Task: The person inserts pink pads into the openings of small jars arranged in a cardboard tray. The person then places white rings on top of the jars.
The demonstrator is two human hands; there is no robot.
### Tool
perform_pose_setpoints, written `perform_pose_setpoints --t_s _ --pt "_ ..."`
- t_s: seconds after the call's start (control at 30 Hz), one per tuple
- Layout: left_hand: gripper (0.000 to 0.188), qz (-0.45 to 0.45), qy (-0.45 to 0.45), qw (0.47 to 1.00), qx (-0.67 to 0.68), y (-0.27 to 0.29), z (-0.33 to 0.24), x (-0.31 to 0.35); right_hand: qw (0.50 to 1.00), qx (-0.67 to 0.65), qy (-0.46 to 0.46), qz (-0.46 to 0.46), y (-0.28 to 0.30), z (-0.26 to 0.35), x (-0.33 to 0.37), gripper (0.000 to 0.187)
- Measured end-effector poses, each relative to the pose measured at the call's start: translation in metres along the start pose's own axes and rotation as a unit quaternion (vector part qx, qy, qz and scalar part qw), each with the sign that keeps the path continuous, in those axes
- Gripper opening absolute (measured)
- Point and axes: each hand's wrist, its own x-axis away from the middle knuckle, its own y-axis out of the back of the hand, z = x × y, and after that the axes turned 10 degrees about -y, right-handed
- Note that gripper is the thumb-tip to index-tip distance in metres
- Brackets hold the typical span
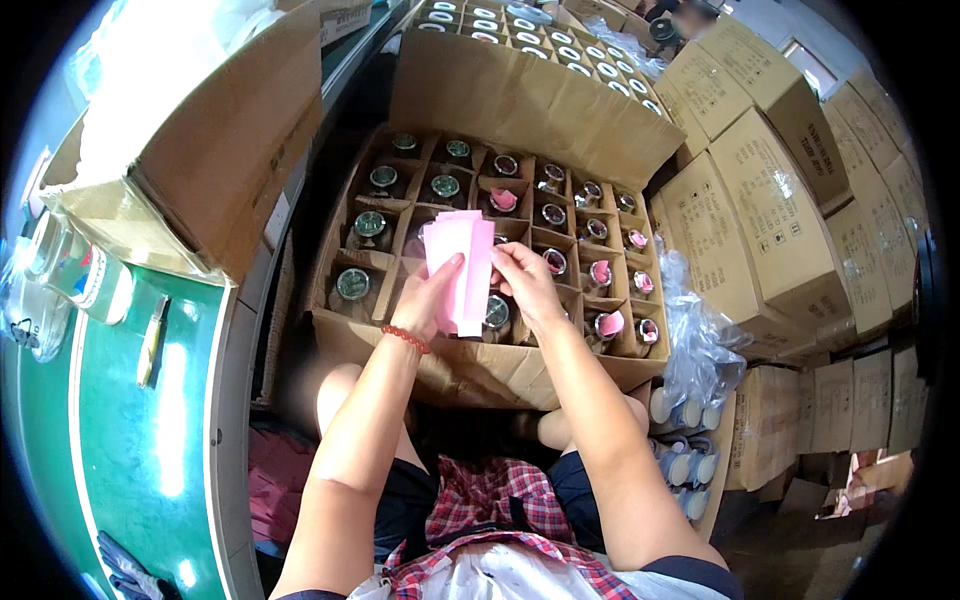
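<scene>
At my right, sealed brown cartons (770, 200) stand stacked in a wall that runs well past my elbow. In front of my knees sits the big open carton (470, 370), its back flap (520, 95) standing up, and cardboard dividers split its inside into many small cells. Most cells hold one glass jar (352, 284) upright, and I look straight down on the round lids. Several cells on the right side also have a pink slip (601, 272) tucked in beside or over the jar; the cells on the left show only jars. Behind the flap lies another open carton (545, 35) packed with white-rimmed jars in rows.

At my left, the green worktop (150, 440) carries a tipped open carton (200, 130) and a couple of clear bottles (85, 275) lying by its edge. Down at my right knee, a crumpled clear plastic bag (700, 350) lies above a tray of pale blue-capped jars (685, 465).

Above the middle of the divided carton I hold a small stack of pink paper slips (462, 265). My left hand (430, 300) grips the stack from below with the thumb over its face. My right hand (525, 285) pinches the right edge of the front slip between thumb and fingertips.
</scene>
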Motion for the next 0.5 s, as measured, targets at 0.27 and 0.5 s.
perform_pose_setpoints --t_s 0.27,0.5 --pt "0.042 -0.007 -0.045 0.999 0.020 -0.009 -0.005 -0.003 0.989 0.104 0.100 -0.027 -0.009 0.000 -0.006 0.015" --pt "0.034 0.026 -0.085 0.996 -0.023 -0.003 -0.016 0.000 0.985 0.136 0.100 -0.034 -0.008 0.011 0.012 0.030"
